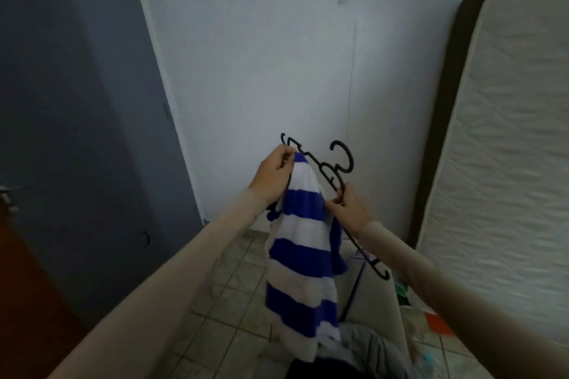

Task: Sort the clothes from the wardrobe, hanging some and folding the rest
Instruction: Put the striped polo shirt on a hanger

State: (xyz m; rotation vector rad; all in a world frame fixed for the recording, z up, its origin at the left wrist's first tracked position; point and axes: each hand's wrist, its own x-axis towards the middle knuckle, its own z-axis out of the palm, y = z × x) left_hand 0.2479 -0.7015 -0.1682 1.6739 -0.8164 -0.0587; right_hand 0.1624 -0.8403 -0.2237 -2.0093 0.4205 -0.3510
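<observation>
A blue-and-white striped garment (303, 258) hangs down in the middle of the view from a black plastic hanger (334, 174) that is tilted, its left end high and its right end low. My left hand (275, 175) pinches the garment's top edge against the hanger's upper left arm. My right hand (349, 208) grips the hanger near its middle, just below the hook, and touches the garment's other side. The hanger's lower right end sticks out past my right wrist.
A grey door (77, 120) stands at the left and a white wall (261, 55) ahead. A mattress (505, 148) leans upright at the right. Below lie a tiled floor (234, 301), more clothes (363, 348) and a pale bag or basket (388, 295).
</observation>
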